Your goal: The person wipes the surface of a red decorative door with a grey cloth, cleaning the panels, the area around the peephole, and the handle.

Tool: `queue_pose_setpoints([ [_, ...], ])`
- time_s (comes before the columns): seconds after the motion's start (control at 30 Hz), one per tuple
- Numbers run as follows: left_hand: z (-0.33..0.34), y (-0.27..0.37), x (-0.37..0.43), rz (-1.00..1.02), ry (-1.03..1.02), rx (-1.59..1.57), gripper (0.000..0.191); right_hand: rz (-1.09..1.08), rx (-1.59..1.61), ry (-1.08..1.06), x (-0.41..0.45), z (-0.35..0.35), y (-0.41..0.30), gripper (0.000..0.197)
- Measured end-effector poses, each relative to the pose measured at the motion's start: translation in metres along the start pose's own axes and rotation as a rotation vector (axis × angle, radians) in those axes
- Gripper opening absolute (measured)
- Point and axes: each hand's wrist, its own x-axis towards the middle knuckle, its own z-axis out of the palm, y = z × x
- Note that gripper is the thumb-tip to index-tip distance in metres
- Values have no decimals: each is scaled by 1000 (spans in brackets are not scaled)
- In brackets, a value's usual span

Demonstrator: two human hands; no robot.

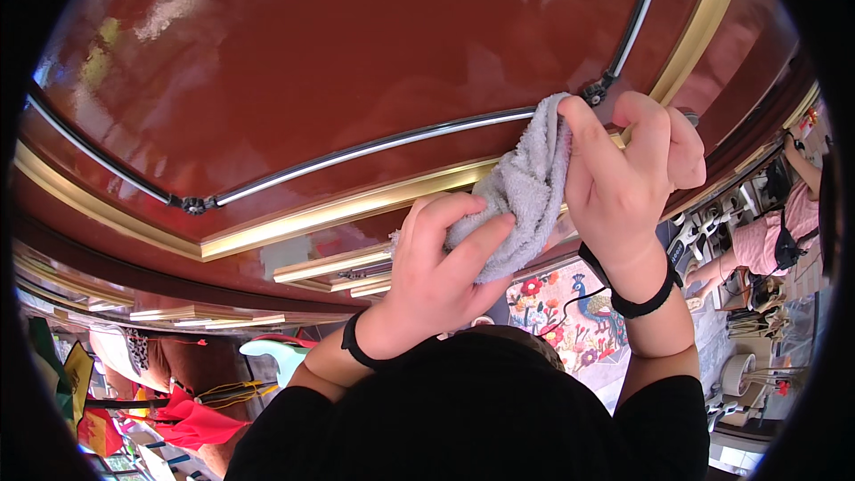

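A bunched grey terry cloth [524,187] stretches between my two hands, in front of a glossy dark-red panel [401,47]. My left hand [444,260] grips the cloth's lower left part, its fingers curled over the folds. My right hand [621,167] pinches the cloth's upper end between thumb and finger, close to a dark corner joint [594,94] of the metal trim. A black-and-silver trim strip [374,147] runs across the panel behind the cloth. Below it lies gold-coloured moulding [347,206], partly hidden by my left hand and the cloth. Both wrists wear black bands.
A floral mat with a peacock [588,304] lies on the floor below. Another person in pink [761,240] stands at the right, near shoes on racks. A red folded fabric [194,417], a mint-green object [277,354] and brown furniture [207,361] are at the lower left.
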Motion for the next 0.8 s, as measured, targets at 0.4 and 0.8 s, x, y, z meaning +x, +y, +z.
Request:
queue_pose_setpoints([
  [0.4, -7, -4, -17, 77, 108, 49, 56, 366, 757, -357, -38, -56, 3, 23],
  [0.8, -11, 3, -23, -54, 242, 107, 53, 375, 1072, -487, -62, -51, -3, 34],
])
